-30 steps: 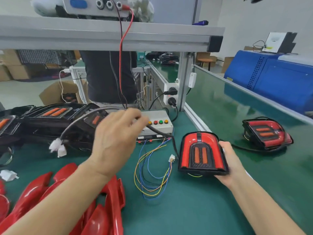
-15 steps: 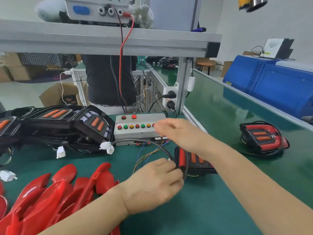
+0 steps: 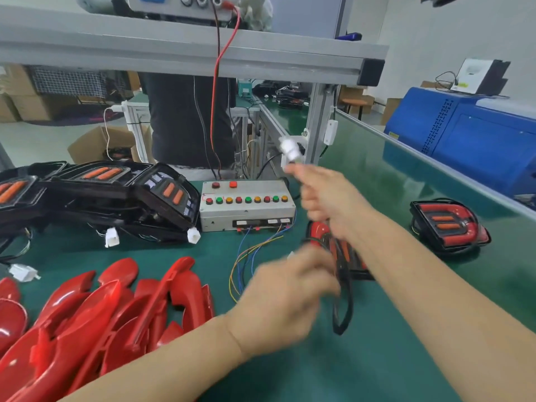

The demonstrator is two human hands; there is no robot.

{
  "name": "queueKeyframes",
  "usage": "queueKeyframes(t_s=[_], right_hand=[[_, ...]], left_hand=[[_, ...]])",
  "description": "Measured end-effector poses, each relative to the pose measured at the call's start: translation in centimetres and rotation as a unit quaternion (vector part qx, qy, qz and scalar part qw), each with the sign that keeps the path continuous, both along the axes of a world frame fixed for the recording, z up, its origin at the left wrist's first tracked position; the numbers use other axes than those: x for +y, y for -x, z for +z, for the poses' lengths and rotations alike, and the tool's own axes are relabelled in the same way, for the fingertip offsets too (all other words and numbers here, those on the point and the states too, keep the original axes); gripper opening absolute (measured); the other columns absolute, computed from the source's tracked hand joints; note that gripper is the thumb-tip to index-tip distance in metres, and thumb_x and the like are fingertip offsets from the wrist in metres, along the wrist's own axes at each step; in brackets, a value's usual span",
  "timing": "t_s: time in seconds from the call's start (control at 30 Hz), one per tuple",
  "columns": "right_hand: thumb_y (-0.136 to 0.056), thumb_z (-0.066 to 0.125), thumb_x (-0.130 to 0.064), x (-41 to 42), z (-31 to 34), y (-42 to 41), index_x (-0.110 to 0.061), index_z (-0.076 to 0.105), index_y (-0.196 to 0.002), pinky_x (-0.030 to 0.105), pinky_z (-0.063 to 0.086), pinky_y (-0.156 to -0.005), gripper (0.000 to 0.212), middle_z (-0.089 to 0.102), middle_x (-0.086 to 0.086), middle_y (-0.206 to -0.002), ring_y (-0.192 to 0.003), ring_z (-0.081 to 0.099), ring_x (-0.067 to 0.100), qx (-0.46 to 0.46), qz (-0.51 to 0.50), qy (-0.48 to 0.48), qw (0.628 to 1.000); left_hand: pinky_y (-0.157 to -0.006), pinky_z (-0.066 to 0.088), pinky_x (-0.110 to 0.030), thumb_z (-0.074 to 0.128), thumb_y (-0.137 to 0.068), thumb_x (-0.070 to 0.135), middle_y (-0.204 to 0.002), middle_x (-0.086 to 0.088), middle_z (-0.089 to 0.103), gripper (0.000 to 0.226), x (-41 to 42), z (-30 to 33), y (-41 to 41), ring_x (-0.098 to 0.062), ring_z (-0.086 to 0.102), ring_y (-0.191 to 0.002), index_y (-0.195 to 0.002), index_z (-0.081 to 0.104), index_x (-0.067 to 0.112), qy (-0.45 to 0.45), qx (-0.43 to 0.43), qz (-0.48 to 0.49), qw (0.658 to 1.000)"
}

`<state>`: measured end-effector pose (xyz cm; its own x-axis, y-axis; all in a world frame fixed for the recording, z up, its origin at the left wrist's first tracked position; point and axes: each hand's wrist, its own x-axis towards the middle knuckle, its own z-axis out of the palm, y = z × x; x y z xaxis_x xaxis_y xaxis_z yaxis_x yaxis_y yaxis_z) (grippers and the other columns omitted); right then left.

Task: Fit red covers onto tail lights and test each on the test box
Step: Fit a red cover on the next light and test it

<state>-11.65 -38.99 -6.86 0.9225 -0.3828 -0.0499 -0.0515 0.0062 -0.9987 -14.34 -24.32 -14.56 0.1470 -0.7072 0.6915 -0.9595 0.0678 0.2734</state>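
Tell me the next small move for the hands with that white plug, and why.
Probably bring the white connector, pinched in the right hand, down to the sockets on the front of the test box. The plug is raised above the box and not yet mated. The left hand is at the black cable of the covered tail light; its grip is blurred.

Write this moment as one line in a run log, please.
right hand: lifts white connector | left hand: blurred, at black cable | tail light: on table, beside test box
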Motion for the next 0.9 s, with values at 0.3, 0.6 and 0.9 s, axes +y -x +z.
queueKeyframes(t_s=[0.3,0.6,0.9], right_hand=[[-0.098,0.050,-0.007,-4.6,-2.9,3.1,-0.010,0.064,-0.099,0.013,0.020,-0.034,0.015,0.052,-0.002,-0.066,-0.039,0.028,0.002,-0.035,-0.085,-0.045,0.995],[-0.092,0.064,-0.026,-2.6,-5.6,1.8,-0.034,0.069,-0.107,0.003,0.030,-0.043,0.017,0.053,-0.024,-0.051,-0.044,0.043,-0.005,-0.030,0.007,0.187,0.982],[-0.095,0.057,-0.037,-0.5,-5.4,0.4,-0.020,0.073,-0.082,0.009,0.023,-0.039,0.027,0.039,-0.014,-0.047,-0.041,0.029,0.002,0.039,0.167,0.268,0.948]], left_hand=[[-0.087,0.051,-0.036,0.066,-0.080,0.033,-0.101,-0.007,0.068,0.039,-4.5,-1.8,-6.0,-0.026,0.061,-0.099,-0.111,0.060,0.009,-0.329,0.329,0.295,0.835],[-0.037,0.033,-0.016,0.056,-0.083,-0.011,-0.075,-0.007,0.061,0.026,0.3,0.9,-9.0,-0.009,0.047,-0.038,-0.084,0.070,0.011,0.003,0.621,0.182,0.763],[-0.042,0.020,-0.016,0.062,-0.080,-0.006,-0.072,-0.015,0.062,0.017,4.3,2.3,-10.6,-0.011,0.028,-0.047,-0.089,0.074,0.003,0.007,0.577,0.139,0.805]])
